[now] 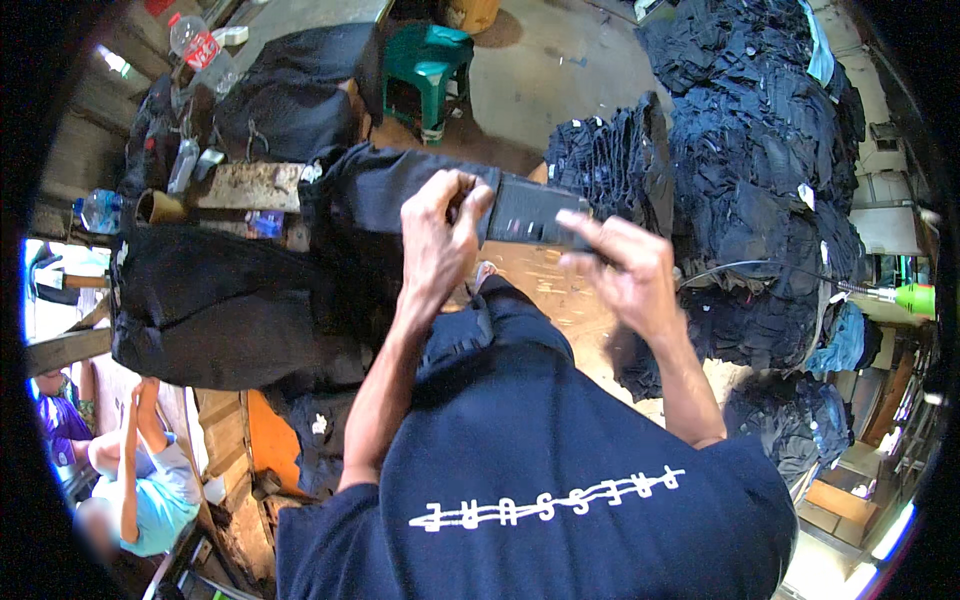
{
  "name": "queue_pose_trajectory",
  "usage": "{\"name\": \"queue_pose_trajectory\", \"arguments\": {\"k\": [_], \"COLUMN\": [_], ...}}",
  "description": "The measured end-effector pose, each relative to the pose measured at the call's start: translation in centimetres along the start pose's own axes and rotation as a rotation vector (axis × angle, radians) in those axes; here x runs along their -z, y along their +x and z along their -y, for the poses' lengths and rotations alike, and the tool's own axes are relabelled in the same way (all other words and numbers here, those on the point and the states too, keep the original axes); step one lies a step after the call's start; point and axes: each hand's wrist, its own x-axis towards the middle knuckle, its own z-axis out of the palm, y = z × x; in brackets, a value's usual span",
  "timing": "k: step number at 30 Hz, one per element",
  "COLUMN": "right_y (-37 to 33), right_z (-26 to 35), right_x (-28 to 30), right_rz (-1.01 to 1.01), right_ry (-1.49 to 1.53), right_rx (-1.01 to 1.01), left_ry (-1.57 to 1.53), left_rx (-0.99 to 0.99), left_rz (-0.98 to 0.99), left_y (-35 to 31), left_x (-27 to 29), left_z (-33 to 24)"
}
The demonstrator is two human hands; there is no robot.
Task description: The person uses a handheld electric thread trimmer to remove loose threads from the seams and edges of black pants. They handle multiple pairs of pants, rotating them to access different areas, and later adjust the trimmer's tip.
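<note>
A black cloth garment lies stretched out in front of me, its narrow part reaching right. At that end is a dark, flat rectangular section with small pale marks; whether it is cloth or a board I cannot tell. My left hand is closed on the garment beside this section, fingers bent and pressed together. My right hand hovers by the section's right end, fingers apart and the index finger stretched toward it. Its fingertips are blurred by motion, and nothing shows in them.
More black cloth covers the left side. Big stacks of dark garments rise at the right. A green stool stands ahead; a plastic bottle is at the far left. Another person sits at the lower left.
</note>
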Motion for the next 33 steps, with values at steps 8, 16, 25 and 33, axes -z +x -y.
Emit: {"name": "queue_pose_trajectory", "arguments": {"k": [8,16,25,33], "right_y": [0.3,1.2,1.5,0.5], "right_z": [1.0,2.8,4.6,4.6], "right_x": [0.4,1.0,1.4,2.2], "right_rz": [-0.247,-0.389,-0.23,-0.017], "right_ry": [0.151,0.244,0.484,0.457], "right_rx": [-0.074,0.043,-0.101,-0.304], "left_ry": [-0.317,-0.294,-0.415,-0.145], "left_rx": [0.021,-0.155,-0.091,-0.424], "left_rz": [-0.056,-0.175,-0.117,-0.359], "left_y": [-0.5,0.4,0.5,1.6], "left_x": [1.4,2.4,3.4,3.1], "left_z": [-0.4,-2.8,-4.3,-4.9]}}
